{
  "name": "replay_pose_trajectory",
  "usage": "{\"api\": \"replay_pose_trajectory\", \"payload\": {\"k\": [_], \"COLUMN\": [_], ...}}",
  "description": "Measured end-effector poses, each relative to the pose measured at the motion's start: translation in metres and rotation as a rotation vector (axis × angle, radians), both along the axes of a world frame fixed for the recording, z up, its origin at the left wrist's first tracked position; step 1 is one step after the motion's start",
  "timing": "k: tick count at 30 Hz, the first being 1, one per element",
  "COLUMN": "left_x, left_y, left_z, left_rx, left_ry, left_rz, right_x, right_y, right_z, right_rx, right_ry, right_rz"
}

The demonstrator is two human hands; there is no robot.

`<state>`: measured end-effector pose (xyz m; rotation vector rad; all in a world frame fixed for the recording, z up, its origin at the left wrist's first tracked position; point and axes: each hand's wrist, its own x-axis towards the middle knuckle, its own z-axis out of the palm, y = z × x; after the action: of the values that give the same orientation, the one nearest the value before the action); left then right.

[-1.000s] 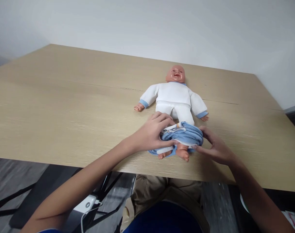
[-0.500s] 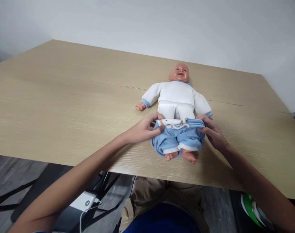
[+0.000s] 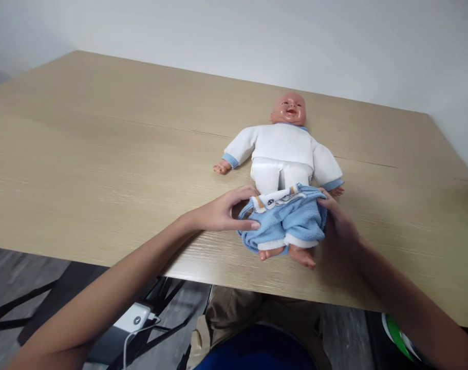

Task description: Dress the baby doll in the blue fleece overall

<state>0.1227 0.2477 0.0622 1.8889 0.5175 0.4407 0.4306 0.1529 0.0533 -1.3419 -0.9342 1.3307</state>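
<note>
**Two hands on the doll's blue trousers**

A plastic baby doll in a white top (image 3: 283,146) lies on its back on the light wooden tabletop (image 3: 103,154). Its head points away from the person and its bare feet (image 3: 272,253) point toward the person.

The soft blue trousers (image 3: 291,221) are on the doll's legs, all bunched up. Their white patterned waistband (image 3: 278,198) sits low on the legs, not up at the doll's middle.

The left hand (image 3: 222,213) is just beside the doll's legs. It pinches the side of the trousers between thumb and fingers. The right hand (image 3: 339,223) is on the other side of the doll's legs. Its fingers are pressed together and curled onto the cloth there.

This looks like the middle of the work. The feet are out of the trouser legs, but the waistband is not at the waist. Sliding the waistband along the doll would need both hands to pull evenly. The doll's bottom may need a small lift so the cloth does not catch.
</note>
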Motion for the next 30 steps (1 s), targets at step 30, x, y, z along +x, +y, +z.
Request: {"api": "replay_pose_trajectory", "payload": {"k": [30], "left_x": [0.014], "left_y": [0.009], "left_z": [-0.043], "left_rx": [-0.235], "left_ry": [-0.294], "left_rz": [0.451], "right_x": [0.002], "right_y": [0.024], "right_z": [-0.03], "right_rx": [0.097], "right_ry": [0.169], "right_rz": [0.076]}}
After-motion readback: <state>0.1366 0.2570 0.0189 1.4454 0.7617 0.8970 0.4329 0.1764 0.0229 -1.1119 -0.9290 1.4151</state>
